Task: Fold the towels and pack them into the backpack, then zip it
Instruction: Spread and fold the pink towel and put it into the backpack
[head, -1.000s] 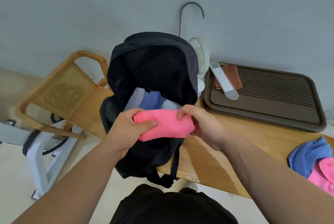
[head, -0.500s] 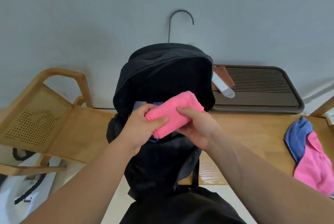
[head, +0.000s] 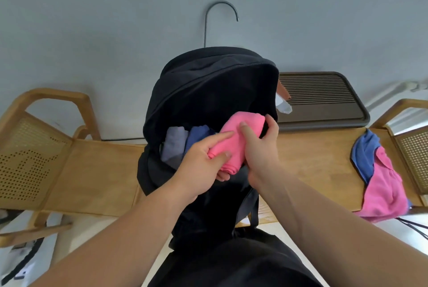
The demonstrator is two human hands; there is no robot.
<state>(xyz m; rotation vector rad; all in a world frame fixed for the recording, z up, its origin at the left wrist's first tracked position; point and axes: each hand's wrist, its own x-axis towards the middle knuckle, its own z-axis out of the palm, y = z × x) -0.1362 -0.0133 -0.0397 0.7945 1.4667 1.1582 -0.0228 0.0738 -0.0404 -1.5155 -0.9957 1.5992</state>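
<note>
The folded pink towel (head: 236, 140) sits in the open mouth of the black backpack (head: 208, 92), which stands at the wooden table's (head: 312, 154) near edge. Both the left hand (head: 201, 166) and the right hand (head: 261, 147) are clamped on it. It looks soft, light and springy, so gripping across the folds should stop it unrolling beside the grey towel (head: 173, 145) and the blue towel (head: 196, 136).
</note>
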